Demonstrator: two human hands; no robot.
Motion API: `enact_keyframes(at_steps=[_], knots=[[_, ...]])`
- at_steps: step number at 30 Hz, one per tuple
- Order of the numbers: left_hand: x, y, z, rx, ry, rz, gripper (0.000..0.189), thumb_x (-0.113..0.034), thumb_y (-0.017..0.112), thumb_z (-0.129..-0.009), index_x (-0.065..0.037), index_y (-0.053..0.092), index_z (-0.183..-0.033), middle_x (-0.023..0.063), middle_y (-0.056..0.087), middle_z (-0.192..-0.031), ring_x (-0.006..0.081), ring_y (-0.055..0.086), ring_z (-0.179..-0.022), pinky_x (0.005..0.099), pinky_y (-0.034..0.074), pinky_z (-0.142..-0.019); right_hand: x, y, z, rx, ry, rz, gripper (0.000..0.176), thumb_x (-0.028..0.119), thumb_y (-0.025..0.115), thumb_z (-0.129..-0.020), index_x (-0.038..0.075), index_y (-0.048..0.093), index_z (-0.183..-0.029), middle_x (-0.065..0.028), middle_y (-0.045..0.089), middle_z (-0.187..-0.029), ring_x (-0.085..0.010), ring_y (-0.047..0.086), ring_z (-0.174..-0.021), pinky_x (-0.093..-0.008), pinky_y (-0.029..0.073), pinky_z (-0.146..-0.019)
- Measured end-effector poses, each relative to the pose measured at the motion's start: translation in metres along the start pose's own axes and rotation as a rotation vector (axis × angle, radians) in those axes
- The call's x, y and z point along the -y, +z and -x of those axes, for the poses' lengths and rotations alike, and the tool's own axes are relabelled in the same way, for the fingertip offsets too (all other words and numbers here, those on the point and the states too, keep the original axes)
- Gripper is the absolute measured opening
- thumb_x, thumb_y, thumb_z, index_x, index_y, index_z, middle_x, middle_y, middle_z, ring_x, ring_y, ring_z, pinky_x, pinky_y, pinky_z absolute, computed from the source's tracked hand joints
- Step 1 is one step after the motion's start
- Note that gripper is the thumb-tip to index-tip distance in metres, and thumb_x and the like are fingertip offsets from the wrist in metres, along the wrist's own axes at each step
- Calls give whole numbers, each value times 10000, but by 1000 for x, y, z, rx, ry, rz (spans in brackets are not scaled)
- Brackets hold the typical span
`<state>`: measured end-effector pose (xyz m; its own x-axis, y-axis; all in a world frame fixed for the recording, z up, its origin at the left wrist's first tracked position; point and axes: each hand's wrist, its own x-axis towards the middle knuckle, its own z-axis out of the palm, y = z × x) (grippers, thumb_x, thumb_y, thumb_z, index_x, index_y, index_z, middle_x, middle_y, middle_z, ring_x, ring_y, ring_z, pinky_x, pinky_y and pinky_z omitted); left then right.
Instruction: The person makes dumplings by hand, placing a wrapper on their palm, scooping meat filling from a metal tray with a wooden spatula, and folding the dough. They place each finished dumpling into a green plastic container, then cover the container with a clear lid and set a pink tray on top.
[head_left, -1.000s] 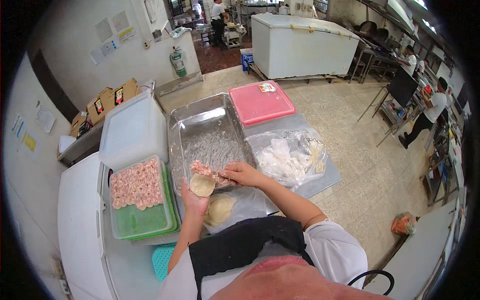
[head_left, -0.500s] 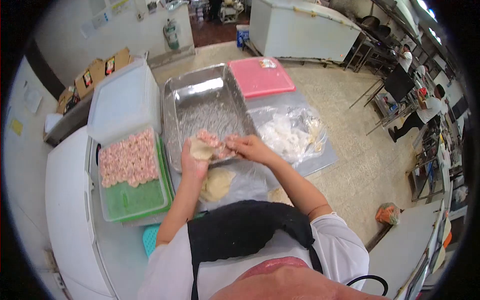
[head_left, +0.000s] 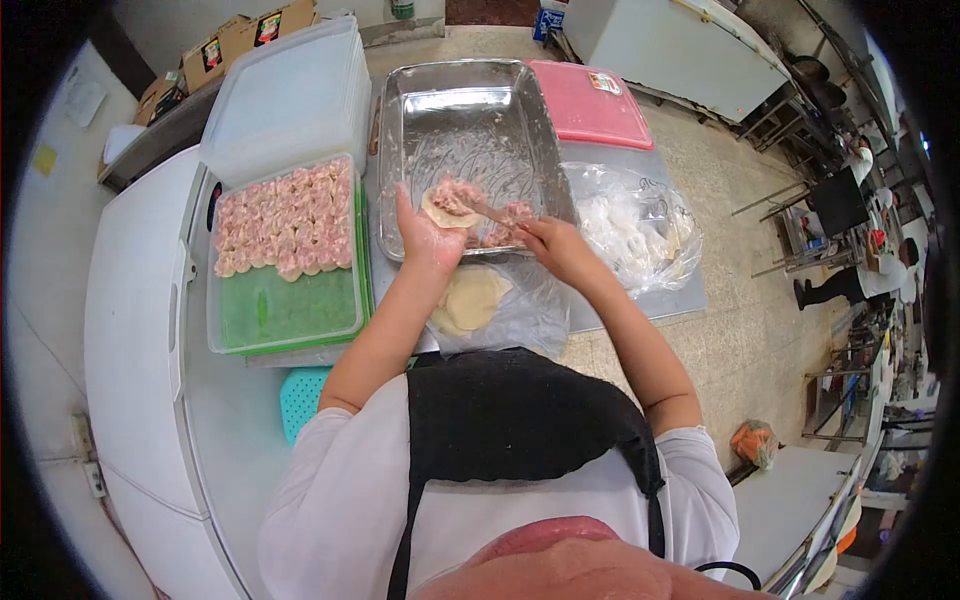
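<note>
A round dough wrapper (head_left: 447, 213) lies on my left hand (head_left: 430, 240), with pink minced filling (head_left: 456, 194) on top. My right hand (head_left: 556, 247) is closed on a thin spatula (head_left: 490, 211), whose tip touches the filling. Both hands are at the near edge of a large metal tray (head_left: 455, 130), which has more mince (head_left: 505, 228) in its near part. Nearer me, a stack of pale wrappers (head_left: 472, 298) rests on plastic. To the left, rows of filled dumplings (head_left: 285, 215) sit in a green-bottomed container (head_left: 290, 310).
Stacked translucent lids or trays (head_left: 285, 100) stand at the back left. A pink lid (head_left: 590, 105) lies behind a plastic bag of white contents (head_left: 635, 230) on the right. A turquoise perforated item (head_left: 302, 400) is near my left elbow. A person (head_left: 880, 272) stands far right.
The view has tilted down and shifted. The spatula now lies over the wrapper, and the filling sits on it; my left hand is more open beneath.
</note>
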<state>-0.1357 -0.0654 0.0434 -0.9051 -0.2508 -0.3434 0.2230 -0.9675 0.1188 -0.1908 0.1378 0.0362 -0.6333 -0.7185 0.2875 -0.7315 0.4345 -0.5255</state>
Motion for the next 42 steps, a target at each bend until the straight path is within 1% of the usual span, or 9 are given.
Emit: enact_keyframes(at_steps=[10,19,21,27,33,35,36,38,42], knots=[[3,16,14,-24,86,-171,777,-686,461,-830,13,469,-1168,138,524,-962,272,529,-869,443,463,-817,49,-55,-20,213,-48,481,179,175,505,-886,74,587,-1009,-153,597,-805,-347,628,-725,-450,499,-598],[-14,-3,-21,253,-139,141,547,-453,645,-833,16,512,-1082,88,555,-825,273,552,-805,452,491,-821,40,-56,-36,39,-188,42,207,201,518,-908,22,614,-952,-209,614,-789,-360,615,-768,-449,472,-644],[-8,15,-5,349,86,-205,490,-349,629,-862,40,487,-1126,114,563,-938,286,571,-931,495,453,-929,25,-66,-38,28,-98,-68,228,215,518,-918,10,616,-935,-211,614,-784,-363,611,-752,-442,463,-642],[-8,49,12,490,406,-1239,768,37,680,-770,-197,326,-1410,23,563,-943,112,592,-774,284,557,-651,17,-103,-37,266,134,-351,262,231,513,-938,-5,627,-941,-195,610,-731,-322,595,-673,-394,450,-624],[6,58,15,565,366,-1683,445,-13,731,-764,-81,582,-1178,4,627,-845,70,570,-774,232,502,-693,-3,-104,-31,331,2,-372,273,239,536,-933,0,646,-1006,-206,638,-820,-297,619,-723,-361,473,-663],[11,63,21,482,74,-1624,277,-43,742,-733,-56,650,-994,30,649,-847,85,581,-786,239,474,-709,-19,-88,-27,308,-155,-484,265,196,543,-934,-9,617,-1084,-179,661,-884,-206,610,-779,-323,474,-727],[10,59,19,476,81,-1624,277,-43,742,-733,-56,650,-994,30,649,-847,85,581,-786,239,474,-709,-28,-81,-27,341,-193,-465,283,187,558,-923,1,608,-1131,-203,646,-1065,-260,644,-925,-332,481,-822],[5,42,12,786,358,-1945,307,-90,747,-686,-46,633,-967,60,648,-844,117,598,-806,277,479,-727,-44,-68,-29,346,-283,-424,282,191,563,-920,11,612,-1132,-197,638,-1093,-282,642,-945,-340,480,-837],[11,22,15,716,551,-2153,269,-107,743,-677,-26,602,-892,58,657,-868,140,612,-829,287,478,-706,-70,-48,-41,357,-425,-358,307,266,576,-899,58,639,-1116,-185,653,-997,-346,631,-929,-410,494,-814]])
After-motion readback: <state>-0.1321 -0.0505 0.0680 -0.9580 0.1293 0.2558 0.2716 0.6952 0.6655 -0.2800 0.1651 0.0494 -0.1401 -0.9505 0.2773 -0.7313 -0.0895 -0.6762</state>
